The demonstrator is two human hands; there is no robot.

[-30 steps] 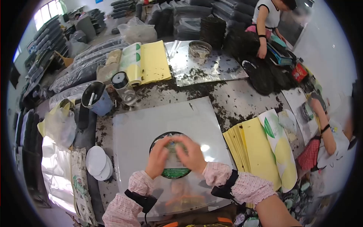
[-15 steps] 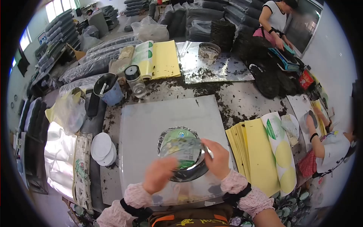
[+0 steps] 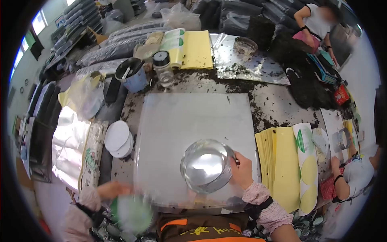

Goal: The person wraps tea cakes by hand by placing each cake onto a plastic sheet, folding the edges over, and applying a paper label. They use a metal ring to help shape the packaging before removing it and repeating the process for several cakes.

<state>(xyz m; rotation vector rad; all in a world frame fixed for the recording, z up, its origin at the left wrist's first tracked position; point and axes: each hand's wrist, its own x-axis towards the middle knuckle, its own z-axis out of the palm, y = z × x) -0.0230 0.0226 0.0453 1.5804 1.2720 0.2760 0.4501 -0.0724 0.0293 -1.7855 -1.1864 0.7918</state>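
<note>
Right hand (image 3: 242, 171) tilts the shiny metal mould (image 3: 207, 165) over the grey board (image 3: 193, 117).

Right fingers (image 3: 235, 158) are clamped on the mould's rim, which is round, mirror-bright and angled up near the board's front edge. The left hand (image 3: 109, 189) is low and blurred beside a green-and-white disc (image 3: 133, 213); its grip can't be told. Far beyond the fingers, a blue cup (image 3: 135, 78) holds a white-handled tool, a black-lidded jar (image 3: 163, 68) stands beside it, and a metal bowl (image 3: 245, 45) sits among dark crumbs. The board is bare beyond the fingers, with yellow sheets (image 3: 282, 161) just right and white discs (image 3: 119, 139) left on the counter (image 3: 274, 107).
</note>
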